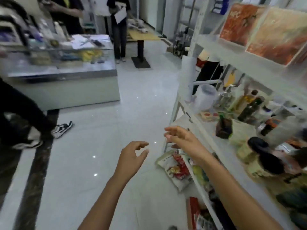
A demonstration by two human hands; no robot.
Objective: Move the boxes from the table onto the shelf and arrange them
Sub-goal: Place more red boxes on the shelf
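Two flat orange-red boxes stand leaning on the top board of the white shelf at the upper right. My left hand hangs over the white floor with its fingers apart and nothing in it. My right hand is stretched out near the shelf's front edge, fingers spread, also holding nothing. A glass-topped table with papers and small items stands at the back left.
Bottles, a white jug and jars crowd the middle shelf board. A snack packet sticks out from a lower board. A seated person's legs and shoes are at the left; two people stand at the back. A small wooden table is behind.
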